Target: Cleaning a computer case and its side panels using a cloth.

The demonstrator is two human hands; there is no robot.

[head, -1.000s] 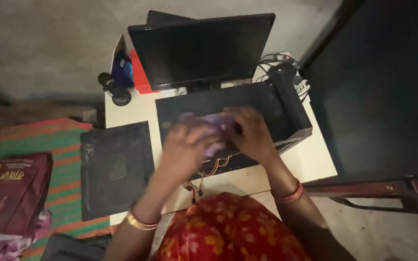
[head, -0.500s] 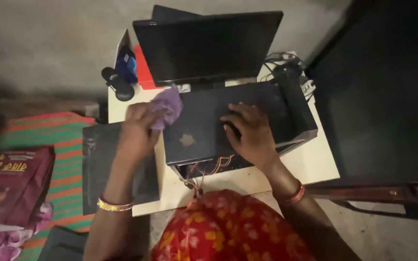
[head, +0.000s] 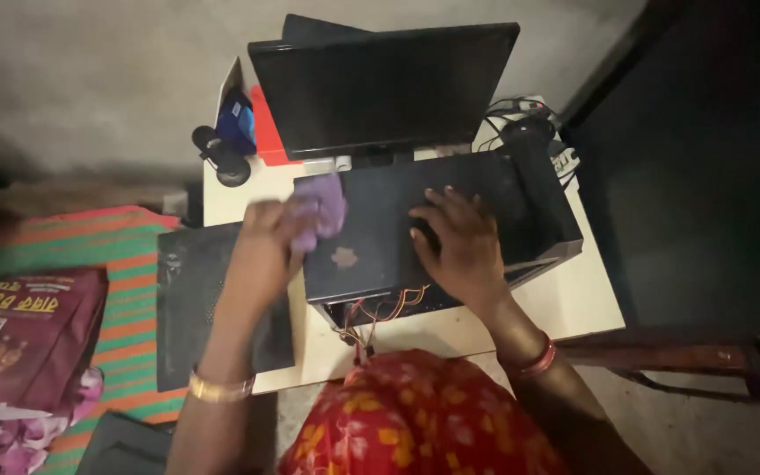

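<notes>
The computer case's (head: 433, 233) far end lies under the monitor (head: 380, 88), and its wiring is dim. The left hand (head: 266, 242) holds a closed grip on the purple cloth (head: 320, 209) at the case's left edge, on the white worktop (head: 573, 299). The right hand (head: 459, 246) lies spread, flat on the case top.

I see lilac cloth (head: 320, 209) | black computer case (head: 380, 237) with orange-red wires (head: 378, 310) | black monitor (head: 380, 86) | cream table (head: 573, 295) | red floral garment (head: 415, 418) | green-orange striped mat (head: 125, 255) | maroon bag (head: 24, 339)

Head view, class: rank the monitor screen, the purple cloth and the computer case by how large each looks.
1. Monitor screen and computer case: look alike, and the case lies nearer the camera, so unranked.
2. Purple cloth, bunched in the left hand: clearly smallest.
</notes>
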